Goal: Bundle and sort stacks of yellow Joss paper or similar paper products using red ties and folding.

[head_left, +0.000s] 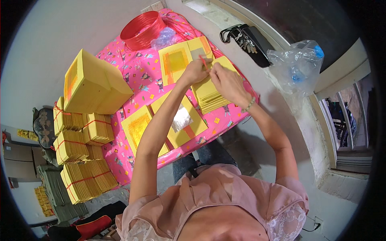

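Note:
A stack of yellow paper [209, 98] lies on the table near its right corner, under both of my hands. My left hand [195, 73] is closed at the stack's far left edge, with a short length of red plastic string [203, 61] sticking up from its fingertips. Close beside it, my right hand [229, 83] rests over the stack with curled fingers; what they grip, if anything, is hidden. To the left lie yellow sheets with an orange print [138, 124] and a silver foil square [182, 117]. Further yellow sheets [175, 60] with printed and foil squares lie beyond my left hand.
Bundles tied with red string [89, 176] are piled at the table's left, beside a tall yellow paper stack [98, 86]. A red string coil [141, 30] stands at the back. Keys [246, 42], a black pouch [259, 48] and a clear plastic bag [297, 66] lie on the right ledge.

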The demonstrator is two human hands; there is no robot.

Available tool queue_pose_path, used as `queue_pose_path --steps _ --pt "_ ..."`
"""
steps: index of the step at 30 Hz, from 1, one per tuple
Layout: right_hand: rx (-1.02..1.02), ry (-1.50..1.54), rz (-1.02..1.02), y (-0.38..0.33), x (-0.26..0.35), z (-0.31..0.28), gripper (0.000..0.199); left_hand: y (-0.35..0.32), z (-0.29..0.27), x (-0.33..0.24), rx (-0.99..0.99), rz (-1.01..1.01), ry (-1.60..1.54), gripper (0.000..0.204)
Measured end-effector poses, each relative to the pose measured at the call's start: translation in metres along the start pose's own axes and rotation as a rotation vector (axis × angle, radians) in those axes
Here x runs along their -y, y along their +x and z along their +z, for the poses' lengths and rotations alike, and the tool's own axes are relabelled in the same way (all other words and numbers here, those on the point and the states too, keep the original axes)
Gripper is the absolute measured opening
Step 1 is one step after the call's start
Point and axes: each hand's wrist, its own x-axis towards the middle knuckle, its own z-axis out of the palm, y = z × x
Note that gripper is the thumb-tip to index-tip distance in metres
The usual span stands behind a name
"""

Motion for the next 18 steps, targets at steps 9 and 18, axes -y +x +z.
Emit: queue_pose_path --steps 9,18 --pt "-0.090 -0.012 0.030 -0.025 -0.010 0.028 0.012 -0.003 -0.020 -0.020 0.106 -0.312 -0.563 0.047" --pt "-0.055 0.040 -0.023 -0.040 -0.013 0.018 0.012 0.003 0.020 -0.023 -0.440 -0.257 -0.122 0.028"
